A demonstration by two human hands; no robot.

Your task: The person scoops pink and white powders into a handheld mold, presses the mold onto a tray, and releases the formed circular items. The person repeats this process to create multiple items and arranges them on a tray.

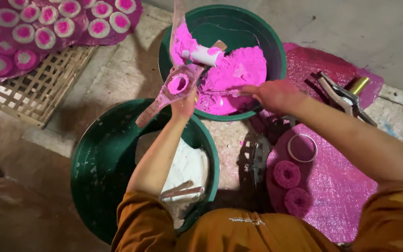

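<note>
Left hand (184,103) clasped pink-stained wooden ring mould (177,85) over green basin of pink powder (232,70), catching spill; right hand (272,94) closed on scoop handle.

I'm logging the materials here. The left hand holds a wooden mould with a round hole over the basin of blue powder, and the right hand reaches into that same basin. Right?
Not quite: the head view shows the powder in the green basin is pink, not blue. The rest stands: the left hand holds the wooden mould with a round hole over it, and the right hand reaches into that basin.
</note>
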